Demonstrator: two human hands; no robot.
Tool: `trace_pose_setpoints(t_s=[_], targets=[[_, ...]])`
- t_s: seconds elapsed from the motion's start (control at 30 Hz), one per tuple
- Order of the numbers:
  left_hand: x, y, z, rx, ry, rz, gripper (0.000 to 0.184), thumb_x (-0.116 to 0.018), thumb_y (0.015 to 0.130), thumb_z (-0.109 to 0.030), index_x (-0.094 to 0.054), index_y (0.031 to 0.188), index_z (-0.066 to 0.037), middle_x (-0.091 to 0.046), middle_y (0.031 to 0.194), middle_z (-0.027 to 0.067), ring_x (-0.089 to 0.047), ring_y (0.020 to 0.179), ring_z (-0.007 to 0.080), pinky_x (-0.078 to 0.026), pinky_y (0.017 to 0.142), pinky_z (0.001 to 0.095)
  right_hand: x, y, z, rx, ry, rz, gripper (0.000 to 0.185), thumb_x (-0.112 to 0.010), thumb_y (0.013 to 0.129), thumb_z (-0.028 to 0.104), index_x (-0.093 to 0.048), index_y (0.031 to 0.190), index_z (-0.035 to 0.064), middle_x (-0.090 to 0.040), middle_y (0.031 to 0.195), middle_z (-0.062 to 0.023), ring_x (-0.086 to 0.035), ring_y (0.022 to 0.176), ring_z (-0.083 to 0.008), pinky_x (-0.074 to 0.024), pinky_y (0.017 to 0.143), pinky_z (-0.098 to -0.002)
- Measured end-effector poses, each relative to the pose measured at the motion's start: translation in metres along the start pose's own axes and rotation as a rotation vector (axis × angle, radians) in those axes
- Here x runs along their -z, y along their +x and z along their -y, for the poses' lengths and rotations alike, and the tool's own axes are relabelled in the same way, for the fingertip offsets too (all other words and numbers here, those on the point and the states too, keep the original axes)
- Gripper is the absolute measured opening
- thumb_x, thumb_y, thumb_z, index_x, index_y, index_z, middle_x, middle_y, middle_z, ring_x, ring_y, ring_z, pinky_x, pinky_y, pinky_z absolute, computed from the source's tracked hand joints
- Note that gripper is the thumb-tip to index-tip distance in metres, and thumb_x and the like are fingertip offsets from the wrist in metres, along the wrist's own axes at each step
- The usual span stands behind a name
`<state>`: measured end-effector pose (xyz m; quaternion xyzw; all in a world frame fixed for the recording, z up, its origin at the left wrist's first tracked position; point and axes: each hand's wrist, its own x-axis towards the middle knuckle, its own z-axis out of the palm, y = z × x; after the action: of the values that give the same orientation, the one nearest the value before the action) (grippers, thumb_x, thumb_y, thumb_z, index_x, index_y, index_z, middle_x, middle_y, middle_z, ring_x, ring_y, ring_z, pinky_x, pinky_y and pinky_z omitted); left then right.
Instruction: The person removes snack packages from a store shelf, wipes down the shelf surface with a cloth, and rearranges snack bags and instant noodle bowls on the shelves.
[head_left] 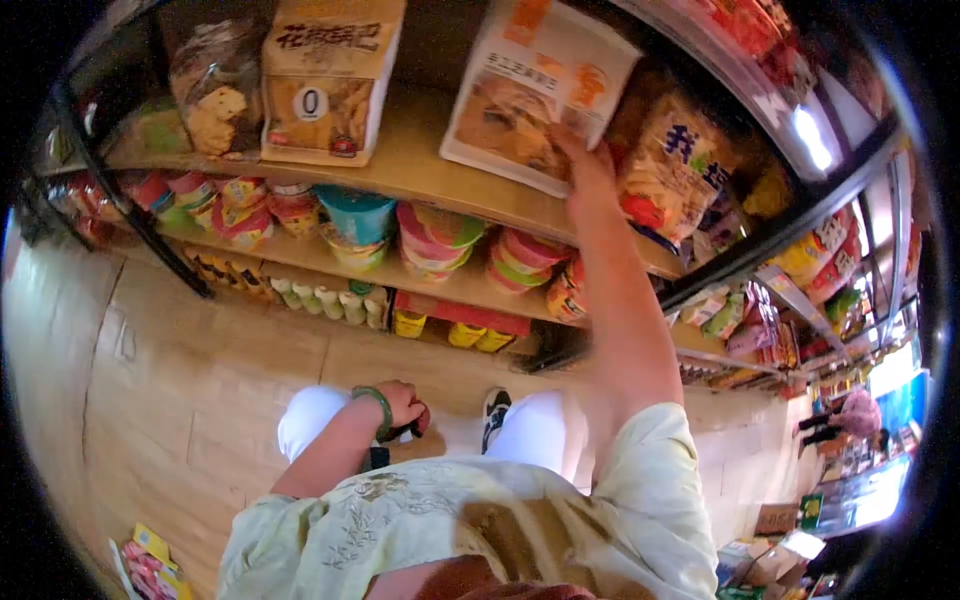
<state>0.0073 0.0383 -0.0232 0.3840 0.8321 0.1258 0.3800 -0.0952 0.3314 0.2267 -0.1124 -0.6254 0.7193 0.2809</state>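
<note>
My right hand [583, 160] reaches up to the shelf. Its fingers lie over the lower right front of a white and orange snack bag [510, 105], which leans at the shelf's front; whether they grip it is unclear. Right of that hand stands a clear bag of snacks [675, 170] with blue lettering. My left hand [404, 408], with a green bangle at the wrist, is closed near my knee around a small dark object that I cannot make out.
A brown snack bag [325, 100] and a clear bag [217, 105] stand on the upper shelf [420, 165]. Colourful cups [357, 222] line the shelf below. Black metal posts [135, 210] frame the shelving. At the far right is another person [857, 415]; boxes [775, 518] lie at lower right.
</note>
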Motion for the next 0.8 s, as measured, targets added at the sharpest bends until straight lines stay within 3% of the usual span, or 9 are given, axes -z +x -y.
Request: trace_pose_setpoints(t_s=[0.17,0.3,0.37,0.47,0.53,0.63,0.7,0.77,0.8], targets=[[0.006,-0.003,-0.002,0.026,-0.016,0.124,0.042,-0.042,0.078,-0.038,-0.059,0.099,-0.006,-0.056,0.108,0.0138,-0.052,0.102,0.0288,-0.04,0.085,0.0423,0.001,-0.008,0.015,-0.05,0.024,-0.011,0.048,-0.07,0.07,0.016,-0.049,0.112,0.006,-0.052,0.112,-0.0061,-0.05,0.101,-0.0182,-0.0402,0.085,-0.0336],[-0.013,0.009,0.011,-0.032,0.02,-0.041,0.045,-0.044,0.079,-0.041,-0.058,0.095,-0.002,-0.058,0.098,0.02,-0.054,0.094,0.0349,-0.042,0.082,0.0404,0.01,-0.002,0.008,0.034,-0.058,0.077,0.045,-0.069,0.072,0.02,-0.05,0.112,0.0087,-0.053,0.109,-0.0017,-0.044,0.106,-0.016,-0.0339,0.088,-0.0302],[-0.011,0.007,0.008,0.016,0.006,0.017,0.037,-0.043,0.077,-0.036,-0.06,0.1,-0.012,-0.058,0.106,0.0076,-0.053,0.101,0.0258,-0.038,0.083,0.0484,0.008,-0.007,0.012,0.054,-0.085,0.021,0.047,-0.069,0.072,0.021,-0.049,0.113,0.0088,-0.051,0.112,-0.0024,-0.042,0.108,-0.0166,-0.0324,0.09,-0.0315],[-0.024,0.018,0.016,0.002,0.009,-0.025,0.037,-0.043,0.078,-0.035,-0.06,0.098,-0.009,-0.058,0.105,0.012,-0.053,0.1,0.028,-0.04,0.084,0.0409,0.009,0.006,0.002,0.054,-0.121,0.098,0.056,-0.069,0.071,0.023,-0.044,0.119,0.0088,-0.043,0.122,-0.0045,-0.036,0.114,-0.0191,-0.0279,0.094,-0.0385],[-0.008,-0.001,0.002,0.017,0.021,-0.037,0.036,-0.043,0.077,-0.034,-0.061,0.095,-0.009,-0.059,0.102,0.013,-0.054,0.098,0.0284,-0.041,0.084,0.0388,-0.004,-0.009,0.013,-0.227,-0.183,-0.295,0.059,-0.069,0.071,0.024,-0.042,0.12,0.0084,-0.042,0.123,-0.0059,-0.036,0.113,-0.0198,-0.0289,0.094,-0.039],[0.003,-0.008,-0.007,0.006,0.001,-0.017,0.032,-0.044,0.077,-0.032,-0.064,0.087,-0.01,-0.06,0.098,0.014,-0.055,0.095,0.0288,-0.043,0.082,0.0384,-0.001,-0.036,0.018,-0.035,-0.223,-0.126,0.055,-0.063,0.075,0.027,-0.043,0.119,0.0023,-0.048,0.116,-0.0115,-0.043,0.107,-0.0226,-0.0363,0.088,-0.0311],[0.004,-0.014,-0.005,-0.006,-0.035,0.004,0.03,-0.044,0.076,-0.031,-0.066,0.083,-0.012,-0.061,0.095,0.014,-0.056,0.093,0.0287,-0.043,0.08,0.04,0.01,-0.037,0.008,0.318,-0.408,-0.201,0.043,-0.058,0.08,0.026,-0.048,0.108,-0.0036,-0.054,0.106,-0.013,-0.05,0.096,-0.0233,-0.0391,0.083,-0.0342],[0.004,-0.018,-0.005,-0.075,-0.095,-0.082,0.038,-0.046,0.076,-0.036,-0.065,0.079,-0.003,-0.062,0.084,0.0186,-0.058,0.082,0.0349,-0.045,0.077,0.0409,0.01,-0.044,0.003,0.664,-0.636,-0.205,0.036,-0.056,0.08,0.02,-0.049,0.107,-0.0033,-0.053,0.106,-0.0153,-0.049,0.098,-0.0265,-0.0375,0.086,-0.0375],[0.0,-0.014,-0.003,-0.051,-0.11,-0.099,0.038,-0.046,0.076,-0.036,-0.065,0.079,-0.003,-0.062,0.084,0.0186,-0.058,0.082,0.0349,-0.045,0.077,0.0409,0.002,-0.054,0.005,0.665,-0.617,-0.176,0.036,-0.056,0.08,0.02,-0.049,0.107,-0.0033,-0.053,0.106,-0.0153,-0.049,0.098,-0.0265,-0.0375,0.086,-0.0375]])
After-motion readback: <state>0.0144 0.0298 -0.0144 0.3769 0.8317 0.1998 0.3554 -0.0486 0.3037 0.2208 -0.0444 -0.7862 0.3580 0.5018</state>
